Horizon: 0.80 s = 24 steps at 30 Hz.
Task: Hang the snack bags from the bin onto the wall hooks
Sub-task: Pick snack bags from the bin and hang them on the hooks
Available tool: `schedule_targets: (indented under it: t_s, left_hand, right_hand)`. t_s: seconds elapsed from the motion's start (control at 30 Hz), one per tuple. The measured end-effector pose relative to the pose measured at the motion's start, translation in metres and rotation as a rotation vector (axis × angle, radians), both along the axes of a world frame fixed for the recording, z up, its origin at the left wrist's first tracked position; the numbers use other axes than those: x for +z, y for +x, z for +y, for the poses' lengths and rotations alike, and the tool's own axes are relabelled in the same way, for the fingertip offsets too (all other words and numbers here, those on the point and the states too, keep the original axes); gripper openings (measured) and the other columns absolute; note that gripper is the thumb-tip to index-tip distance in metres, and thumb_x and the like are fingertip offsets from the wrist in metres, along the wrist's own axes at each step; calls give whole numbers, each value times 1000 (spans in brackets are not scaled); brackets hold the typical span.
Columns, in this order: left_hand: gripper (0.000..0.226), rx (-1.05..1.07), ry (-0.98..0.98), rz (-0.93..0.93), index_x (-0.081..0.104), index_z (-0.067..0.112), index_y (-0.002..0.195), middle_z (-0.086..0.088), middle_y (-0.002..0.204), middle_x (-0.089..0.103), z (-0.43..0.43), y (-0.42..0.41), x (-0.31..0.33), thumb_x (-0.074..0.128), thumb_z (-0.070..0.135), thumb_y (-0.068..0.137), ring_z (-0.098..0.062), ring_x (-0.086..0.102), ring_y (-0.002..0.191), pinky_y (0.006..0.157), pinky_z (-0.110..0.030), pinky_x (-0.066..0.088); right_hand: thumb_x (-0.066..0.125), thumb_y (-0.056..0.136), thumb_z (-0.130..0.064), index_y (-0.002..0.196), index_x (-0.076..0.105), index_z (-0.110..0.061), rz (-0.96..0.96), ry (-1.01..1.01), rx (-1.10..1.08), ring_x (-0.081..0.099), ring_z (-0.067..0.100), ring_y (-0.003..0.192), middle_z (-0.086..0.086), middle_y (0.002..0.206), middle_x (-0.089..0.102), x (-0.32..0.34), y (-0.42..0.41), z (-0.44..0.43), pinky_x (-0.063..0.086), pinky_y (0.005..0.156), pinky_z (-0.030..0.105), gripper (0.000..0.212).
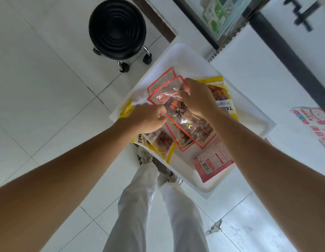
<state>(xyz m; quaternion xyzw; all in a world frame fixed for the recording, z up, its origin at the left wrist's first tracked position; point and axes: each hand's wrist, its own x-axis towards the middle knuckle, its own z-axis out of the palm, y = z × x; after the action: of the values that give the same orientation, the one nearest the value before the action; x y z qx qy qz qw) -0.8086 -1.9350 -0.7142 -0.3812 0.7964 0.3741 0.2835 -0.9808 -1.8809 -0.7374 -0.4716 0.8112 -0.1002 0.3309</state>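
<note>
While you stand over the bin (258, 122): both hands meet on the clear bag (187, 125).
Left hand (147, 117): pinches its left edge.
Right hand (200, 99): grips its top.

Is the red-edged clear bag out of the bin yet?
Not out: the red-edged clear bag lies on other bags inside the bin, left hand and right hand pinching it.

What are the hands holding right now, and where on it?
A red-edged bag, over the bin: left hand pinches its side edge, right hand pinches near its top.
</note>
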Motion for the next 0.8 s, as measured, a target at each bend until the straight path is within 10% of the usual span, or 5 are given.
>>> schedule_targets:
  t_s: [0.8]
  left_hand:
    - [33,150,-178,399,57,15,128,1,123,60,14,0,265,56,20,95,-18,58,117,99,-34,46]
  right_hand:
    - [60,92,-16,89,62,-16,-177,-536,-183,51,2,68,-8,75,59,323,-44,88,38,66,16,4]
